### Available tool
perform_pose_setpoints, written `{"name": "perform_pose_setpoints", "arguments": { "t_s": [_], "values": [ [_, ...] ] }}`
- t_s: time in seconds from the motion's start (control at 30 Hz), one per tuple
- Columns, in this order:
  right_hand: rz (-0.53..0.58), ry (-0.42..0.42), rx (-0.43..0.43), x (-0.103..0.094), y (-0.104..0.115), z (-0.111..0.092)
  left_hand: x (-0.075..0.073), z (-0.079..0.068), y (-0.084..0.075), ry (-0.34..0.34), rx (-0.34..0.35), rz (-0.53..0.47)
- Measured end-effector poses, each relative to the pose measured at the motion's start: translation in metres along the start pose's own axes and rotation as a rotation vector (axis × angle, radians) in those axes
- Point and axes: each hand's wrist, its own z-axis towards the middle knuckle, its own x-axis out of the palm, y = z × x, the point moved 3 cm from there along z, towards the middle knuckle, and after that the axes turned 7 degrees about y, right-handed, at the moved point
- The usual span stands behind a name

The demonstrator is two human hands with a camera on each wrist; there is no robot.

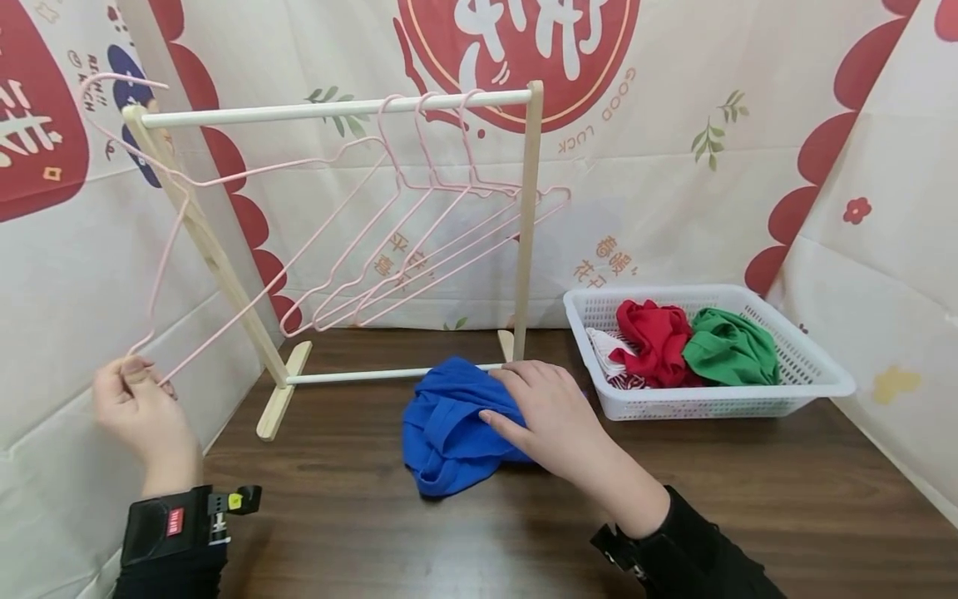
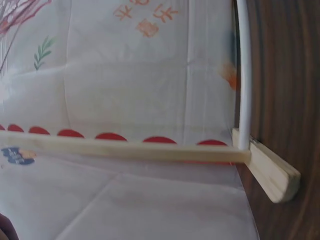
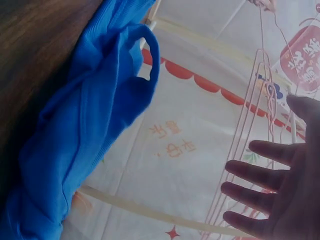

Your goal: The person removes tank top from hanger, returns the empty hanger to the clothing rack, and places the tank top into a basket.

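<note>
My left hand (image 1: 142, 408) pinches the lower corner of a pink clothes hanger (image 1: 262, 170), tilted and off the rail at the rack's left end. Only a sliver of that hand shows in the left wrist view. My right hand (image 1: 550, 412) is over a crumpled blue garment (image 1: 449, 424) on the table, its fingers overlapping the cloth in the head view. In the right wrist view its fingers (image 3: 255, 172) are straight and spread, apart from the cloth, whose edge forms a loop (image 3: 154, 60). Several more pink hangers (image 1: 430, 179) hang by their hooks toward the rail's right end.
The wooden rack (image 1: 531, 233) with its white top rail (image 1: 299, 113) stands before a printed cloth backdrop. A white basket (image 1: 816, 378) at right holds a red cloth (image 1: 654, 341), a green cloth (image 1: 733, 349) and a white-and-red patterned cloth (image 1: 606, 345). The table (image 1: 359, 516) is dark wood.
</note>
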Motion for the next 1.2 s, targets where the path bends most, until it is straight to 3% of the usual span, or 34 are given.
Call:
{"name": "perform_pose_setpoints", "arguments": {
  "t_s": [0.33, 0.7, 0.97, 1.2],
  "values": [
    [0.037, -0.094, 0.005, -0.006, 0.001, 0.010, 0.031, -0.009, -0.012, 0.059, 0.144, 0.278],
    [0.037, -0.052, 0.051, -0.003, -0.005, 0.021, 0.060, -0.018, -0.027, 0.102, 0.231, 0.380],
    [0.093, -0.013, 0.111, -0.003, -0.008, 0.028, 0.075, -0.022, -0.038, 0.142, 0.356, 0.462],
    [0.131, -0.001, 0.157, -0.001, -0.012, 0.037, 0.085, -0.022, -0.042, 0.173, 0.361, 0.507]
  ]
}}
